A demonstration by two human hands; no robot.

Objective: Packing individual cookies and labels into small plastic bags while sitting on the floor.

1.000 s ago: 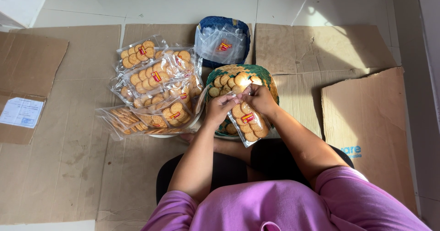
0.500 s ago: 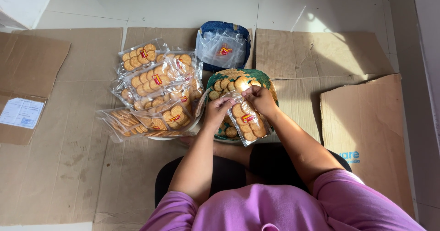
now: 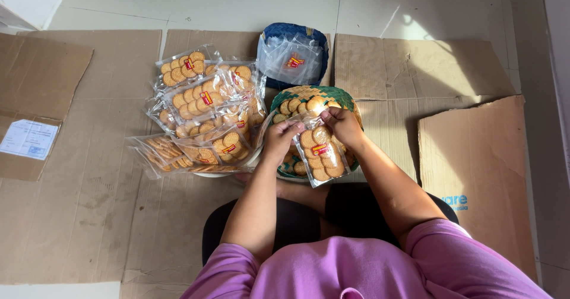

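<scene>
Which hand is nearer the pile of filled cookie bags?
Left. The left hand grips the clear bag right beside the pile of filled cookie bags; the right hand holds the bag's far side, farther off.

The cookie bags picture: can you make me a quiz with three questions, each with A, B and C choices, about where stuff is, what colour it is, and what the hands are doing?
1. Where is the pile of filled cookie bags?
A. on the person's left side
B. on the person's right side
C. inside the blue basket

2. What colour is the basket of empty bags?
A. red
B. blue
C. yellow

3. What are the left hand and right hand doing?
A. resting flat on the cardboard
B. both holding the top of one clear cookie bag
C. lifting the green woven tray

Answers: 1 A, the pile lies beyond the left arm on the cardboard. 2 B, its rim is blue. 3 B, both sets of fingers pinch the bag's upper edge over the tray.
</scene>
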